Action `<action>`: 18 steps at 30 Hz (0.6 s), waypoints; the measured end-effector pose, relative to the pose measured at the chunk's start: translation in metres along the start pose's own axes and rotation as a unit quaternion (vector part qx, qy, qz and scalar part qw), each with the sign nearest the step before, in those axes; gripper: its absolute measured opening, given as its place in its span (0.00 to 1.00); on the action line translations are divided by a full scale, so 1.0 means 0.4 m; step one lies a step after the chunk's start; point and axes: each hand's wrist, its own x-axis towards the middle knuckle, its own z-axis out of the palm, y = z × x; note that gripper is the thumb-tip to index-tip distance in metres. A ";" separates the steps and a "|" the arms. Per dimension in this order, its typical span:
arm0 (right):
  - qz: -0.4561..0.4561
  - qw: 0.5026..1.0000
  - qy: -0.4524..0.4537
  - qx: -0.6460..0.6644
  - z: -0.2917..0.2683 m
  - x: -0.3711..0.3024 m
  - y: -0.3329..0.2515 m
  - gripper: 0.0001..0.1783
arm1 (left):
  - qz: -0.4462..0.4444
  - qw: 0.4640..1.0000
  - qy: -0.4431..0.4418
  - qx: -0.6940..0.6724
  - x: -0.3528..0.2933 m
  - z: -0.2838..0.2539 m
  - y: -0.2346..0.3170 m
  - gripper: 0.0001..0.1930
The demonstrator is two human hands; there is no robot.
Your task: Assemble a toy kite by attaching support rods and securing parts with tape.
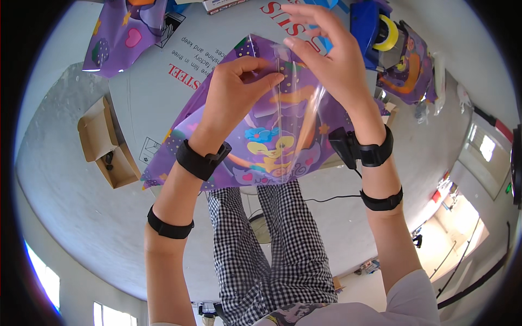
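A glossy purple sheet (217,146) with a cartoon print lies in front of me, its near part hanging over the edge towards my legs. A straight seam runs down its middle. My left hand (239,89) is closed at the upper part of this seam, with thumb and forefinger pinched on the sheet. My right hand (331,60) is raised over the sheet's upper right part, fingers apart and holding nothing. Whatever lies beneath the sheet is hidden.
A blue tape dispenser (364,38) with yellow tape stands at the far right, beside another purple printed piece (410,70). More purple printed material (122,41) lies far left. An opened cardboard box (98,130) sits left of the grey printed work surface (141,103).
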 end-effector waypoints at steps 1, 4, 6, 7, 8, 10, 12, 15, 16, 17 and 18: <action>-0.064 0.997 0.001 -0.047 -0.015 0.002 -0.001 0.15 | 0.001 1.000 0.001 -0.001 0.001 0.001 -0.003 0.10; -0.070 0.997 -0.015 -0.003 -0.021 -0.005 0.025 0.10 | 0.020 0.999 0.009 -0.027 0.001 0.005 -0.015 0.12; -0.051 0.998 -0.034 0.018 -0.018 -0.013 0.022 0.10 | 0.061 0.998 0.016 -0.019 0.002 0.008 -0.018 0.13; -0.031 0.997 -0.051 0.039 -0.015 -0.016 0.021 0.09 | 0.061 0.998 0.017 -0.020 0.002 0.008 -0.018 0.13; -0.032 0.997 -0.052 0.039 -0.013 -0.016 0.023 0.09 | 0.070 0.997 0.015 -0.023 0.002 0.008 -0.018 0.14; -0.057 0.996 -0.064 0.016 -0.010 -0.015 0.026 0.10 | 0.079 0.996 0.015 -0.027 0.005 0.008 -0.018 0.14; -0.072 0.996 -0.060 0.008 -0.006 -0.014 0.027 0.10 | 0.096 0.995 0.017 -0.021 0.008 0.008 -0.021 0.14; -0.093 0.994 -0.055 0.001 0.000 -0.008 0.025 0.10 | 0.102 0.994 0.021 -0.031 0.013 0.001 -0.026 0.14; -0.100 0.993 -0.056 -0.001 0.001 -0.005 0.022 0.10 | 0.102 0.994 0.022 -0.030 0.011 -0.001 -0.027 0.14; -0.100 0.993 -0.057 -0.002 0.000 -0.004 0.020 0.10 | 0.092 0.994 0.024 -0.050 0.011 0.001 -0.026 0.13; -0.104 0.993 -0.055 -0.017 -0.002 -0.003 0.016 0.09 | 0.081 0.994 0.026 -0.071 0.010 0.002 -0.024 0.12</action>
